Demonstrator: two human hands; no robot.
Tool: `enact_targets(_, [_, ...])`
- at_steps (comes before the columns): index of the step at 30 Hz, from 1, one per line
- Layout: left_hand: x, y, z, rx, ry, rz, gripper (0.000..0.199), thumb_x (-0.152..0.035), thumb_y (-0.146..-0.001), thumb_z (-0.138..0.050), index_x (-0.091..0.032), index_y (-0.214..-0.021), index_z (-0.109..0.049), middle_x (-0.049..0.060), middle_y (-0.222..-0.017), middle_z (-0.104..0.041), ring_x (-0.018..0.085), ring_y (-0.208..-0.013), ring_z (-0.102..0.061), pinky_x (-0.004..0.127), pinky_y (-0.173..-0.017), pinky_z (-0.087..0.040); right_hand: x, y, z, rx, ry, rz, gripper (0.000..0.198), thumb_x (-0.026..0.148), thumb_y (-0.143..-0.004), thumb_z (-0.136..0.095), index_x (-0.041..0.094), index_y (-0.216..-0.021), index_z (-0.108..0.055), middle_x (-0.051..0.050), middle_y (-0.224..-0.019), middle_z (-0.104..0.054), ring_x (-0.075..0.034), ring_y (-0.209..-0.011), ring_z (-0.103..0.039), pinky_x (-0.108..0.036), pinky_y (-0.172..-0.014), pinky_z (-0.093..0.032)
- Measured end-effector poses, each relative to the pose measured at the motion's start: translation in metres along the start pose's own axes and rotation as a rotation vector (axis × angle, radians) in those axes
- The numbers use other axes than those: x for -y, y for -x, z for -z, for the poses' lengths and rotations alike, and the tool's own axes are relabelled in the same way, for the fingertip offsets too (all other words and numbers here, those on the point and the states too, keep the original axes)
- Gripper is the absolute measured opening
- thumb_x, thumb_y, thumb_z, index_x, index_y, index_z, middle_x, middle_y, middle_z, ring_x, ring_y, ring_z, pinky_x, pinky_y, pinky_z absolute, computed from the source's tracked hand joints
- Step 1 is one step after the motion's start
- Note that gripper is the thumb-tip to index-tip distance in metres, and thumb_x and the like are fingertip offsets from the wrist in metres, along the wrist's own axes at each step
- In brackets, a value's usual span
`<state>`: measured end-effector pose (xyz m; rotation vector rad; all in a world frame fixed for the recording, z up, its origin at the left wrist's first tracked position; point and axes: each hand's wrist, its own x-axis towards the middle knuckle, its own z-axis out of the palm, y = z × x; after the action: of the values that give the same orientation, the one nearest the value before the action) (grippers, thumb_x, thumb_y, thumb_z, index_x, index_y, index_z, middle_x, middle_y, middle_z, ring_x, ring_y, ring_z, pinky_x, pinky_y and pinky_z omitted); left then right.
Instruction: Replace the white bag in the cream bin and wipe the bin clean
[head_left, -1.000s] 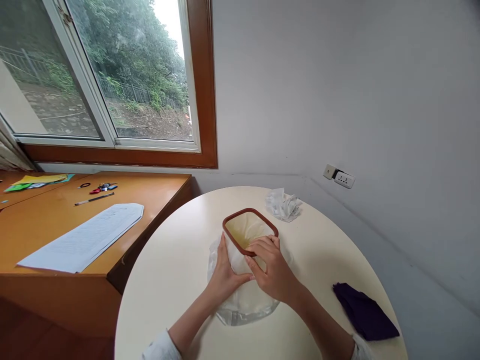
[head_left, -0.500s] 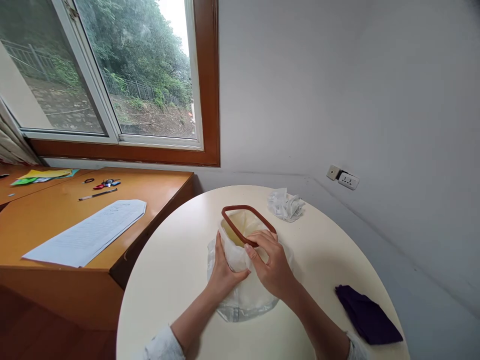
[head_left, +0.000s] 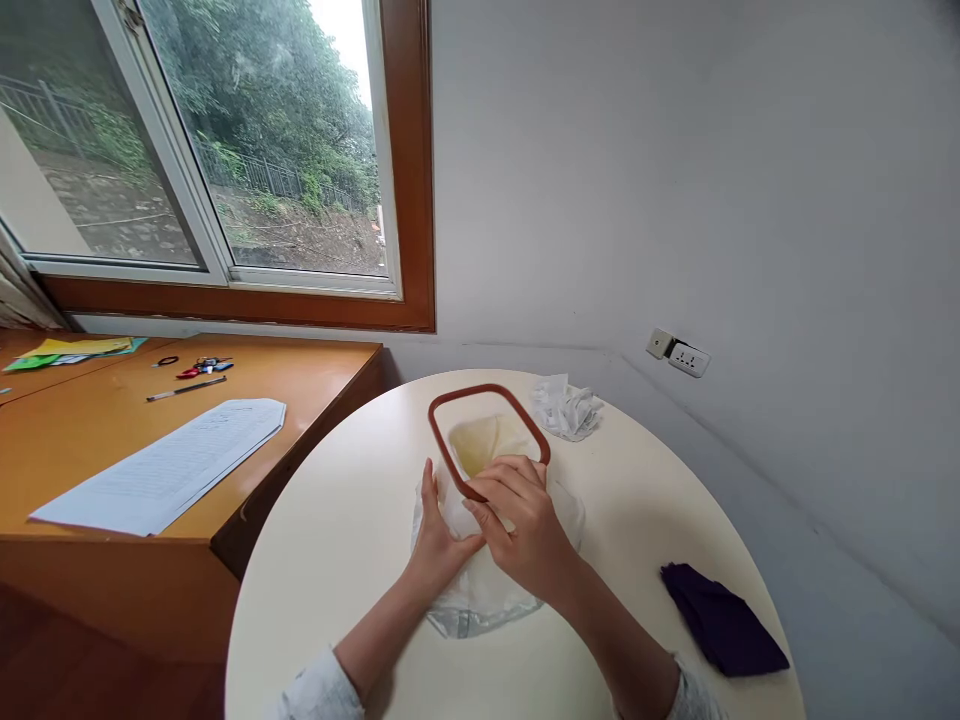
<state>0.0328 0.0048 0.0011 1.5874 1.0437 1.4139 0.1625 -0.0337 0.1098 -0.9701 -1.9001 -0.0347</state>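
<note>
A pale, yellowish trash bin [head_left: 471,450] stands on the round table, lined with a translucent white plastic bag [head_left: 491,590] that hangs over its outside and spreads around its base. My left hand [head_left: 439,540] cups the near left side of the bagged bin, its thumb and fingers spread around it to hold it. Closed on the near right part of a reddish-brown rim ring [head_left: 442,440] is my right hand [head_left: 525,520]. The ring is tilted above the bin's mouth, with its far side raised. My right fingertips are partly hidden behind the ring and the bag.
Crumpled white plastic [head_left: 566,408] lies at the back of the round table [head_left: 315,560]. Near the right edge is a dark purple cloth [head_left: 724,620]. On the wooden desk [head_left: 330,375] at left are papers [head_left: 172,465], a pen [head_left: 186,389] and keys [head_left: 206,367].
The ring has been lifted off the bin's mouth and tilted, shifting up and slightly left with my right hand. My left hand stays at the bin's side.
</note>
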Motion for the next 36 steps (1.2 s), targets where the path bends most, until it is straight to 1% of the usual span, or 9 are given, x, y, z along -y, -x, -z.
enact_targets(4, [0.002,-0.001,0.001,0.017,0.001,0.035,0.115,-0.03,-0.056,-0.077,-0.032,-0.139,0.003,0.01,-0.141,-0.024,0.03,-0.132,-0.024,0.05,-0.106,-0.024,-0.02,-0.001,0.018,-0.142,0.14,0.002,0.013,0.016,-0.082,-0.051,0.019,-0.089,-0.061,-0.004,-0.084,-0.066,-0.02,-0.09,-0.054,-0.037,-0.083,-0.037])
enact_targets(8, [0.002,-0.002,0.003,0.03,-0.04,0.054,0.116,-0.033,-0.056,-0.078,-0.034,-0.139,0.003,0.01,-0.142,-0.022,0.03,-0.132,-0.024,0.049,-0.106,-0.025,-0.073,0.014,0.044,-0.168,0.335,-0.126,0.016,0.024,-0.084,-0.049,0.019,-0.09,-0.063,-0.006,-0.087,-0.066,-0.022,-0.091,-0.053,-0.038,-0.082,-0.036])
enact_targets(12, [0.001,-0.002,0.004,0.048,-0.041,0.069,0.114,-0.034,-0.057,-0.077,-0.035,-0.139,0.003,0.01,-0.143,-0.021,0.03,-0.132,-0.023,0.049,-0.106,-0.023,-0.129,0.052,0.058,-0.037,0.484,-0.348,0.025,0.031,-0.086,-0.044,0.018,-0.087,-0.065,-0.008,-0.085,-0.067,-0.023,-0.09,-0.054,-0.038,-0.08,-0.035])
enact_targets(16, [0.002,-0.001,0.004,0.071,-0.058,0.073,0.111,-0.034,-0.061,-0.075,-0.035,-0.139,0.005,0.011,-0.145,-0.018,0.029,-0.134,-0.019,0.05,-0.107,-0.022,-0.161,0.094,0.061,0.153,0.571,-0.518,0.029,0.033,-0.085,-0.042,0.018,-0.085,-0.066,-0.01,-0.087,-0.067,-0.025,-0.092,-0.055,-0.037,-0.079,-0.034])
enact_targets(19, [0.002,0.0,0.004,0.068,-0.082,0.077,0.109,-0.034,-0.063,-0.074,-0.034,-0.139,0.004,0.011,-0.145,-0.019,0.029,-0.134,-0.017,0.05,-0.107,-0.022,-0.17,0.113,0.061,0.276,0.604,-0.624,0.027,0.031,-0.085,-0.041,0.018,-0.089,-0.065,-0.01,-0.092,-0.067,-0.024,-0.091,-0.056,-0.038,-0.083,-0.032])
enact_targets(22, [0.0,0.0,0.003,0.071,-0.083,0.078,0.108,-0.034,-0.063,-0.073,-0.034,-0.139,0.003,0.011,-0.144,-0.021,0.028,-0.134,-0.02,0.049,-0.106,-0.023,-0.174,0.121,0.061,0.327,0.611,-0.695,0.027,0.029,-0.085,-0.039,0.018,-0.088,-0.063,-0.008,-0.093,-0.066,-0.022,-0.086,-0.057,-0.038,-0.085,-0.031])
enact_targets(28, [-0.003,-0.002,0.003,0.085,-0.074,0.085,0.103,-0.034,-0.064,-0.072,-0.033,-0.138,-0.001,0.01,-0.145,-0.021,0.028,-0.133,-0.023,0.047,-0.106,-0.025,-0.177,0.128,0.06,0.354,0.594,-0.765,0.025,0.029,-0.082,-0.041,0.018,-0.075,-0.062,-0.007,-0.09,-0.064,-0.022,-0.085,-0.056,-0.039,-0.084,-0.032])
enact_targets(33, [-0.004,-0.004,0.005,0.117,-0.08,0.08,0.1,-0.034,-0.065,-0.071,-0.032,-0.138,-0.002,0.01,-0.145,-0.02,0.028,-0.132,-0.023,0.047,-0.106,-0.026,-0.176,0.13,0.061,0.361,0.588,-0.807,0.025,0.034,-0.08,-0.043,0.02,-0.083,-0.063,-0.008,-0.1,-0.063,-0.025,-0.094,-0.055,-0.043,-0.087,-0.029])
enact_targets(36, [-0.005,-0.004,0.005,0.126,-0.069,0.086,0.098,-0.034,-0.066,-0.071,-0.031,-0.138,-0.004,0.011,-0.144,-0.022,0.028,-0.131,-0.026,0.047,-0.105,-0.027,-0.172,0.125,0.059,0.304,0.622,-0.78,0.028,0.036,-0.081,-0.042,0.02,-0.091,-0.063,-0.009,-0.107,-0.061,-0.026,-0.101,-0.053,-0.042,-0.089,-0.028])
